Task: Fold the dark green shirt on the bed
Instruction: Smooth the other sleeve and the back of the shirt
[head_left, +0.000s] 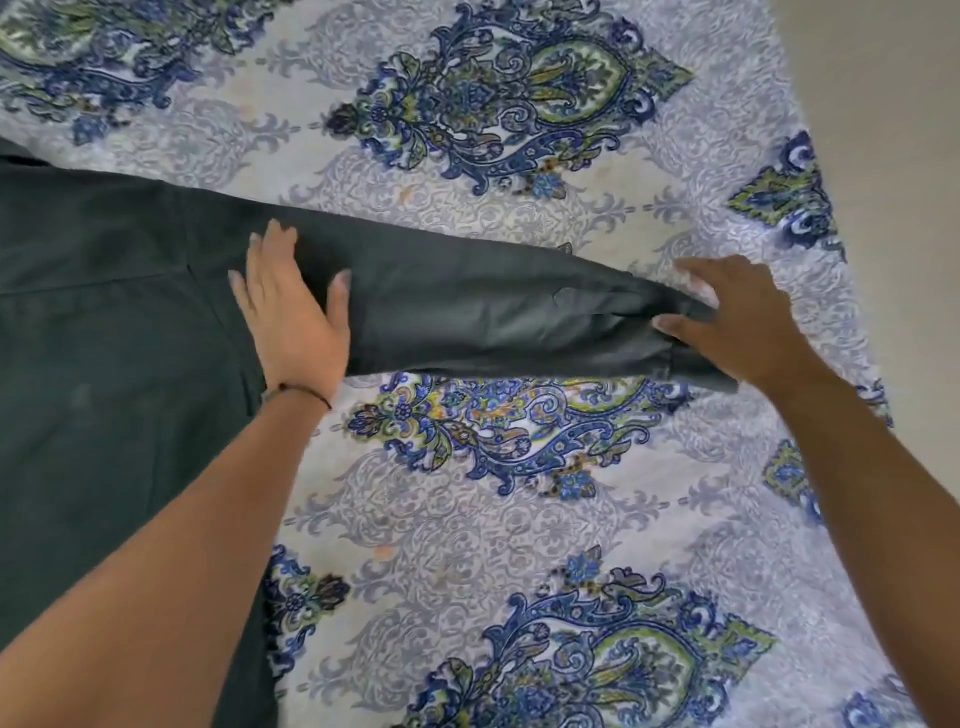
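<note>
The dark green shirt (104, 338) lies spread flat on the bed, its body filling the left side. One long sleeve (467, 306) stretches out to the right across the sheet. My left hand (291, 306) lies flat with fingers apart on the shoulder end of that sleeve. At the cuff end, my right hand (737, 317) rests on the fabric with the thumb over the cuff and the fingers on its far side. Whether it pinches the cuff I cannot tell.
The bed is covered by a pale sheet (467, 519) with blue and green paisley medallions. Its right edge (852, 291) runs diagonally, with beige floor (904, 130) beyond it. The shirt's left part runs out of the frame.
</note>
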